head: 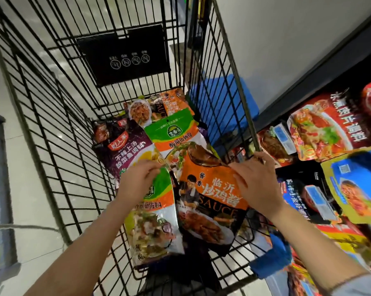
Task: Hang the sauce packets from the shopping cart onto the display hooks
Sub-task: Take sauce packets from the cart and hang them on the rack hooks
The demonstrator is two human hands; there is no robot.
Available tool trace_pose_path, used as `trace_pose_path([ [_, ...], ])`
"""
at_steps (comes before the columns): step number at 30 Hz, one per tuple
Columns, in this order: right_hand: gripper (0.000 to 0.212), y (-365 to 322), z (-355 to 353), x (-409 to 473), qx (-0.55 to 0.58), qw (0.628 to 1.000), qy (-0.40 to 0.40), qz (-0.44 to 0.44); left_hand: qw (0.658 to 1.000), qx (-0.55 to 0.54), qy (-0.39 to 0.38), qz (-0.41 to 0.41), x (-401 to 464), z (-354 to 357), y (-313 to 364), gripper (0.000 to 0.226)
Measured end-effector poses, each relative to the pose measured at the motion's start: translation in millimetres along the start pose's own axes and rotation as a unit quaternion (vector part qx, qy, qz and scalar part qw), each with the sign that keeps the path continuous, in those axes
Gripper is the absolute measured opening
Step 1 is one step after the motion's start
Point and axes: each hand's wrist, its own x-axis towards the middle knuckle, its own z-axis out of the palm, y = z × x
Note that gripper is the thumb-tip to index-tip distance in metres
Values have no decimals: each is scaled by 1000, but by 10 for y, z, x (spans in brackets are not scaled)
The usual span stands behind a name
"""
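Note:
I look down into a black wire shopping cart (58, 133) holding several sauce packets. My left hand (140, 178) pinches the top of a green-and-orange packet (154, 223) and lifts it. My right hand (255, 182) grips the top edge of an orange packet marked SAUCE (210, 201). Deeper in the cart lie a purple packet (124, 150), another green-and-orange packet (173, 133) and an orange packet (158, 105) at the far end. The display hooks themselves are hidden behind hanging packets on the right.
A dark shelf unit on the right carries hanging packets: a red one (327, 129), a blue-and-yellow one (359, 182) and a dark one (304, 199). A black sign panel (124, 54) hangs on the cart's far wall. Something blue (223, 99) lies beyond the cart's right side. Pale tiled floor to the left.

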Motion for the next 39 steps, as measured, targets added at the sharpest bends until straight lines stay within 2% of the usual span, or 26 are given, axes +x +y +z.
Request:
trace_pose_path([
  [3, 17, 2, 7, 15, -2, 1000, 2, 3, 1000, 2, 15, 6, 504, -161, 50, 15],
  [7, 17, 4, 42, -15, -23, 1000, 4, 10, 996, 64, -17, 55, 1172, -128, 98, 19],
  [10, 21, 17, 61, -23, -16, 999, 23, 15, 997, 56, 7, 44, 1555, 35, 123, 21],
  [12, 24, 15, 58, -1, -11, 1000, 17, 24, 996, 80, -17, 28, 1763, 156, 63, 27],
  [14, 27, 2, 57, 13, -8, 999, -6, 35, 992, 116, -54, -14, 1860, 231, -122, 45],
  [16, 29, -12, 45, 11, -10, 998, -28, 48, 989, 100, -59, -95, 1857, 264, -403, 59],
  [20, 25, -39, 29, 24, -27, 997, -41, 53, 981, 57, -89, -161, 1808, 308, -815, 63],
  [23, 26, -63, 10, 32, -46, 995, -61, 60, 977, 97, -48, -186, 1898, 308, -877, 62],
  [25, 29, -88, 2, 30, -53, 994, -71, 66, 977, 112, -53, -176, 1984, 272, -886, 61],
  [30, 31, -88, 11, 26, -54, 994, -74, 67, 971, 196, -126, -54, 2090, 304, -761, 46],
  [34, 29, -89, 5, 26, -54, 994, -64, 66, 968, 217, -111, -54, 1995, 379, -670, 45],
  [39, 30, -101, 0, 26, -60, 994, -66, 61, 980, 169, -86, -55, 1865, 387, -621, 45],
])
